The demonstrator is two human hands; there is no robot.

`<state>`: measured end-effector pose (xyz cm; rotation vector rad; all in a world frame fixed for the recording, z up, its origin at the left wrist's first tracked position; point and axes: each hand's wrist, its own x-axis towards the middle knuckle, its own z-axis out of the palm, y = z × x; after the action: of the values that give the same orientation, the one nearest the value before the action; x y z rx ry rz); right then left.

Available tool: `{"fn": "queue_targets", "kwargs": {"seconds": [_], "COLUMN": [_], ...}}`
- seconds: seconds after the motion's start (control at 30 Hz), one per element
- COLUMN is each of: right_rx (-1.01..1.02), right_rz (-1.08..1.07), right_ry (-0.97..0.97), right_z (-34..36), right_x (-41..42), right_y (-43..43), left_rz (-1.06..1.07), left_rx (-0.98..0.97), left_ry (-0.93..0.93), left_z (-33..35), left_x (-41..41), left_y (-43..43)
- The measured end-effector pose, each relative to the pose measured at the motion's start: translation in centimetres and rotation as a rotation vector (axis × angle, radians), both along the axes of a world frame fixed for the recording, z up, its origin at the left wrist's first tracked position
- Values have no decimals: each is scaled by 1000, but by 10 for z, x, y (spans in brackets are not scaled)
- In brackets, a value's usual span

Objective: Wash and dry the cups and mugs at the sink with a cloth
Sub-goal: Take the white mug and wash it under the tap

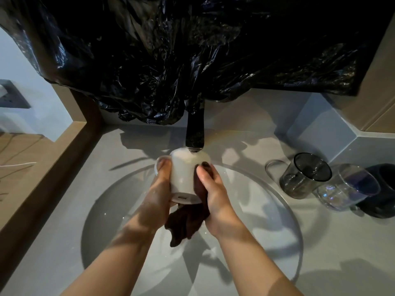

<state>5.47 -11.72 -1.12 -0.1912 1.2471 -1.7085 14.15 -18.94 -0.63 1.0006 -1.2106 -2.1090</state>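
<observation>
Left hand point(159, 186) grips mug point(183, 174) (right hand point(215, 193) holds cloth point(186, 221)).

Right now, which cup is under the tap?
The white mug, gripped by the left hand while the right hand holds the dark cloth against it. The smoky glass mug, clear glass and black cup sit untouched on the counter.

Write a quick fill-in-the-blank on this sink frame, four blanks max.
1. The white mug is held under the ____.
2. The right hand presses a dark ____ against the mug.
3. The left hand grips the mug at its ____.
4. Right of the sink, ____ more cups stand on the counter.

Missing words: faucet; cloth; handle; three.
</observation>
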Motion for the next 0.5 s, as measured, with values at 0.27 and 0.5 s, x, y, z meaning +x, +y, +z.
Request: {"fn": "queue_targets", "kwargs": {"seconds": [0.27,0.5], "right_rx": [111,78], "right_rz": [-7,-37], "right_ry": [-199,41], "right_z": [-2,0], "right_x": [-11,2], "right_y": [0,0], "left_rz": [69,13], "left_rx": [21,-174], "left_ry": [-80,-278], "left_z": [-4,-4], "left_x": [7,1], "left_y": [-1,8]}}
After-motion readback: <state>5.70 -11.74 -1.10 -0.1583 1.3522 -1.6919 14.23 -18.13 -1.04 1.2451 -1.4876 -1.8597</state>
